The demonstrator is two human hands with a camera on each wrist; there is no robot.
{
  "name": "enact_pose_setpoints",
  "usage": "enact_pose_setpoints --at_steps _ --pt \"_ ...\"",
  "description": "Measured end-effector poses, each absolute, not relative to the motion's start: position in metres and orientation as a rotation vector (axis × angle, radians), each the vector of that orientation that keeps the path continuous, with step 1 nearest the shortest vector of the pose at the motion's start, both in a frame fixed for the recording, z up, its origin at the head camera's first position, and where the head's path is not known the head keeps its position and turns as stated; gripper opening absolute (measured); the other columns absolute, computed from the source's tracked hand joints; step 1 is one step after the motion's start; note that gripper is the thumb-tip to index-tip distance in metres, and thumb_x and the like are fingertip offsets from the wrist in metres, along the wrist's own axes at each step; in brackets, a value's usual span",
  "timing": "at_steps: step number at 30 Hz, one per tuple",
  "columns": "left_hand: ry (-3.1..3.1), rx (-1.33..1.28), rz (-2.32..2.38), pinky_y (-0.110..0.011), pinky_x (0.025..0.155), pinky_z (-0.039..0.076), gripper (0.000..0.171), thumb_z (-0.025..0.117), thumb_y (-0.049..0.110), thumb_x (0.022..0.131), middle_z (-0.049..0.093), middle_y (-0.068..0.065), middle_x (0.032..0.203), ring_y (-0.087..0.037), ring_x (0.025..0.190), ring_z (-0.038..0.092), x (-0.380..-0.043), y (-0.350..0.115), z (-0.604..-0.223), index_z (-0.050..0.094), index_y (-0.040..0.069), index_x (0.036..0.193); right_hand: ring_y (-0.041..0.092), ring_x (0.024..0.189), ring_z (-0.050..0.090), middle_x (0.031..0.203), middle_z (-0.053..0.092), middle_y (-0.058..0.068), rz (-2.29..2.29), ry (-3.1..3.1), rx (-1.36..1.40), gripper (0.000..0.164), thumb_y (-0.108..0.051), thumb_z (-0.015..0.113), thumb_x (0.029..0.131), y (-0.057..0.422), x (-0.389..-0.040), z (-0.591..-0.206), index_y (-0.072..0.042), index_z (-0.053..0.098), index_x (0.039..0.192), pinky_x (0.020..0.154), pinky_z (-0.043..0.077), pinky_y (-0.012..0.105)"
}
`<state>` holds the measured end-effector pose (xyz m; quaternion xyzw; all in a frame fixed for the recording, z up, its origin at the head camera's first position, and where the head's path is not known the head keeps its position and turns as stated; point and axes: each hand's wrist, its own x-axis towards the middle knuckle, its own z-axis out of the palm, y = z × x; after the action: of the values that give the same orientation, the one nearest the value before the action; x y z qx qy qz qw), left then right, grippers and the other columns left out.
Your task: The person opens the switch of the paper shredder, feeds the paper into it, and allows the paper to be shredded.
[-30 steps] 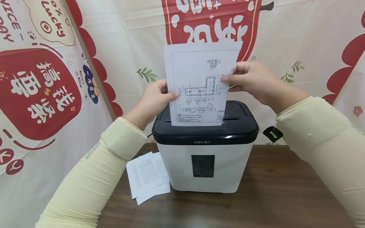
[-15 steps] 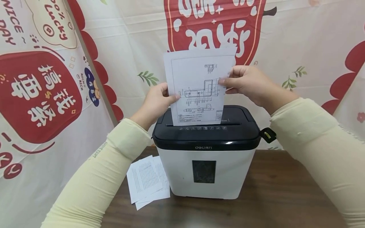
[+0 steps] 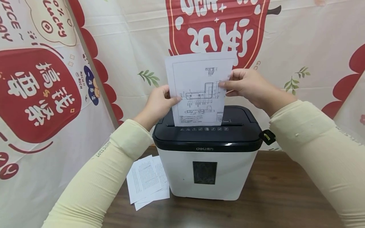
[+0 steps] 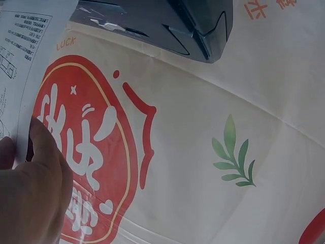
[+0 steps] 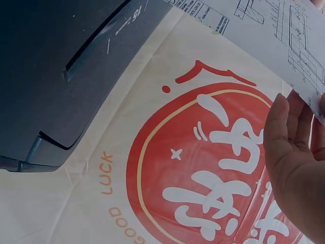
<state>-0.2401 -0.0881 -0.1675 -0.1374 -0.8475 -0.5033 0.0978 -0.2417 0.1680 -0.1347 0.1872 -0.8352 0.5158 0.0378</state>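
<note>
A printed sheet of paper [image 3: 196,76] with a technical drawing stands upright above a black-and-white paper shredder [image 3: 209,139]. Its lower edge lines up with the feed slot [image 3: 233,125]; whether it is inside the slot I cannot tell. My left hand [image 3: 156,103] pinches the sheet's left edge, thumb in front. On the opposite edge, my right hand [image 3: 248,84] pinches it between thumb and fingers. The left wrist view shows part of the sheet [image 4: 25,61] beside the left hand [image 4: 35,188]. In the right wrist view, the right hand [image 5: 294,152] holds the sheet's side.
Several printed sheets [image 3: 144,179] lie on the brown wooden table [image 3: 271,196], left of the shredder. Behind the table hangs a cream cloth [image 3: 128,41] with red patterns. A small black object with a yellow mark [image 3: 267,137] sits at the shredder's right side.
The sheet and both hands have come down slightly and back toward the feed slot, uncovering the row of icons in front of it. The head view has shifted a little. Both grips stay the same.
</note>
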Motion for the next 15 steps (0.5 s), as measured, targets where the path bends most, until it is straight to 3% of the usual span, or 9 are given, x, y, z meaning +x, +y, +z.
enact_pose_setpoints --at_steps 15 --pt "-2.564 -0.411 -1.489 -0.041 0.095 0.046 0.027 0.061 0.008 0.094 0.067 -0.011 0.115 -0.023 0.104 0.064 -0.245 -0.087 -0.180 0.061 0.004 0.121 0.018 0.098 0.067 0.126 0.062 0.011 1.509 -2.686 0.541 0.048 -0.024 0.065 0.092 0.170 -0.243 -0.146 -0.011 0.053 0.138 0.086 0.053 0.030"
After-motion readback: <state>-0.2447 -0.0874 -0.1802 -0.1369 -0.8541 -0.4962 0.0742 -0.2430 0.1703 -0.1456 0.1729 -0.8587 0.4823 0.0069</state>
